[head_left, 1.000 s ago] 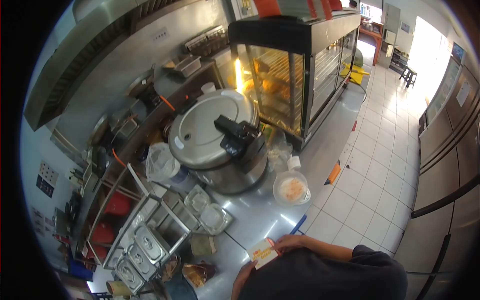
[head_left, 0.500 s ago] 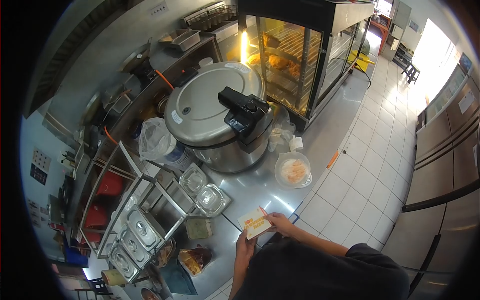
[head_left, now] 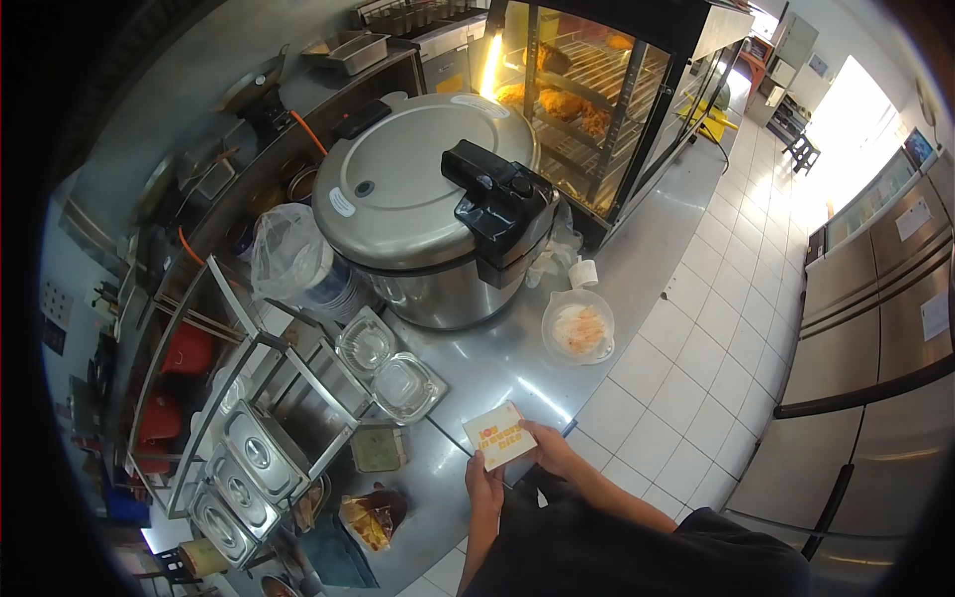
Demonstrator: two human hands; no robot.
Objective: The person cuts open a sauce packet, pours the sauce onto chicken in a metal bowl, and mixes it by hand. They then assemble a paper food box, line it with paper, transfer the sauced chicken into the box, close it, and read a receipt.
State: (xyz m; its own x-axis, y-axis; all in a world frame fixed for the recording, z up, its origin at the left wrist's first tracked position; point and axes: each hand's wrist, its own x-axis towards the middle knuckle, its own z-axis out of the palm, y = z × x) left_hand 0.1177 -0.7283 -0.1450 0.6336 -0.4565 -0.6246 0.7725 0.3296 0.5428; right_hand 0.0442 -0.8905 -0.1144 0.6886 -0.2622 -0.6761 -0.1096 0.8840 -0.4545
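A white card-like box (head_left: 499,438) with orange and yellow lettering is held between both hands above the front edge of the steel counter. My left hand (head_left: 484,484) grips its lower left corner. At the right side, my right hand (head_left: 545,446) has its fingers closed on the edge. Beyond the box stand a clear hinged plastic container (head_left: 406,386), lying open, and a white bowl (head_left: 578,328) with pale and orange food in it. The large steel cooker (head_left: 428,189) with a black latch is farther back.
A lit glass warming cabinet (head_left: 587,99) with fried food stands behind the cooker. Lidded steel pans (head_left: 261,453) sit in a metal frame at left. An opened foil bag (head_left: 371,519) and a square green container (head_left: 379,449) lie nearby. Steel refrigerators (head_left: 856,398) line the right.
The view has shifted, bringing the cooker and counter closer. Both hands still hold the box, which now shows more of its lettered face and appears higher in view than at first.
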